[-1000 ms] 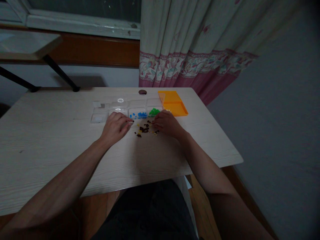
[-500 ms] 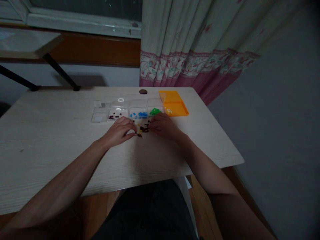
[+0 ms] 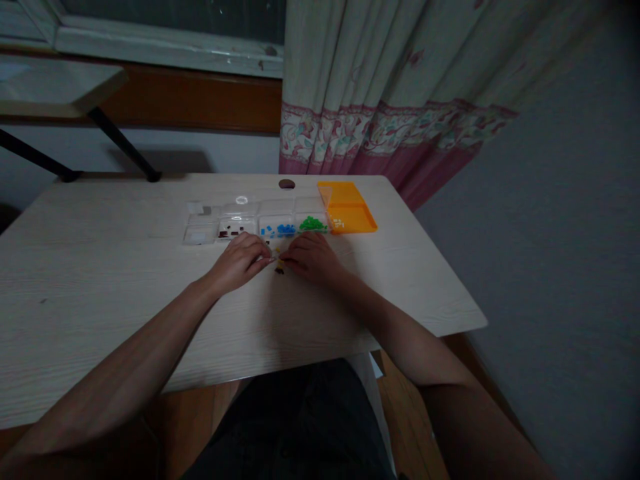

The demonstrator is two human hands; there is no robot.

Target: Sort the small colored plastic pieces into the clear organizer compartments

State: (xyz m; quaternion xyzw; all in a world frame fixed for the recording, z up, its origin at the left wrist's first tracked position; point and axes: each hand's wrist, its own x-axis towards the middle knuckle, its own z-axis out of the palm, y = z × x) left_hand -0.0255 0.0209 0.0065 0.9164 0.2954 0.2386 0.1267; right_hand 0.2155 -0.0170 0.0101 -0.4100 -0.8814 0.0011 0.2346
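My left hand (image 3: 243, 261) rests low over the table, its thumb and fingertips pinched together; anything between them is too small to make out. Facing it, my right hand (image 3: 316, 260) has its fingers drawn together, with the tips almost meeting those of the left. A few small yellow and dark brown pieces (image 3: 279, 270) lie on the table just below both sets of fingertips. More of the pile may be covered by the right hand. Behind the hands, clear plastic boxes hold dark pieces (image 3: 234, 233), blue pieces (image 3: 286, 229) and green pieces (image 3: 313, 224).
An orange box (image 3: 357, 220) with its lid raised stands at the right of the row, with small white pieces (image 3: 339, 223) inside. The pale wooden table (image 3: 125, 287) has a round hole (image 3: 287, 184) near its back edge. A raised shelf (image 3: 60, 87) stands at the back left.
My right hand has moved left toward the left fingertips, now covering dark pieces that showed between the hands. My left hand has stayed nearly in place.
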